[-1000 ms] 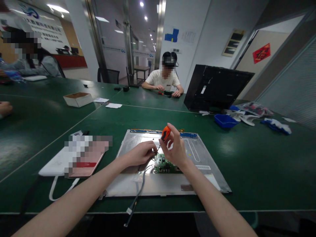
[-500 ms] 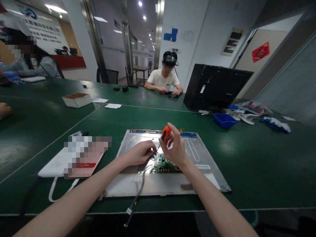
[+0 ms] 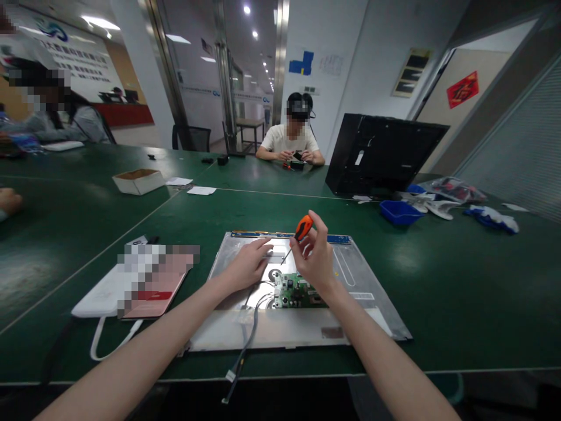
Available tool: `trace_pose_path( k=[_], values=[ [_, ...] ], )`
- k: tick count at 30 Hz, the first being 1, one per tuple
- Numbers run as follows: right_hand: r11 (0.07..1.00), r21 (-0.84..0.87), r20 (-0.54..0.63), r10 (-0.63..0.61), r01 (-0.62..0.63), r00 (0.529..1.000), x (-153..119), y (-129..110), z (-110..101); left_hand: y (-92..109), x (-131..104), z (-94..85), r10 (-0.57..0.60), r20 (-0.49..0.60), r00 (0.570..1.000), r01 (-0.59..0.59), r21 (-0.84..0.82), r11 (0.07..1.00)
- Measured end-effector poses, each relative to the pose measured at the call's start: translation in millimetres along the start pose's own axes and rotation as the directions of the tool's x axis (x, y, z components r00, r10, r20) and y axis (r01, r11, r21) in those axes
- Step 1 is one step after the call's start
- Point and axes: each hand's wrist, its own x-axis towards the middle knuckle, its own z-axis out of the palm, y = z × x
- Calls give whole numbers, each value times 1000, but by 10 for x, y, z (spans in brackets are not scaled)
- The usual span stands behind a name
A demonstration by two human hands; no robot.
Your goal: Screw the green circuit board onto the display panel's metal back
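Observation:
An orange and black screwdriver (image 3: 302,228) is gripped in my right hand (image 3: 316,260), its thin shaft slanting down to the left above the metal back of a display panel (image 3: 228,336). My left hand (image 3: 249,263) rests over the panel's left half with its fingers stretched out, left of the screwdriver tip. Below the two hands lies a green circuit board (image 3: 287,295), partly covered by my right hand. Dark cables (image 3: 254,327) run from the board's left side over the panel's near edge and hang past the table edge.
A white power bank (image 3: 99,295) and a pink phone (image 3: 153,301) lie left of the panel. An open box (image 3: 138,182) stands farther back. At the right are a black monitor casing (image 3: 385,152), a blue tray (image 3: 400,213) and gloves (image 3: 493,219). Another person (image 3: 291,140) sits opposite.
My left hand has opened from a pinch by the board's corner and moved slightly up and left. My right hand has raised the screwdriver a little to the right, away from that corner.

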Motion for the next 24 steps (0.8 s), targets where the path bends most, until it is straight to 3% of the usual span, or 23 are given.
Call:
trace_pose_path(
  k=[18, 24],
  values=[
    [999, -19, 43, -38, 39, 998, -3, -15, -12, -22, -4, -23, -95, 44, 994, 88, 145, 986],
    [998, -32, 39, -49, 51, 998, -16, 2, -14, 42, -29, -51, -97, -5, 995, 96, 137, 986]
  ],
)
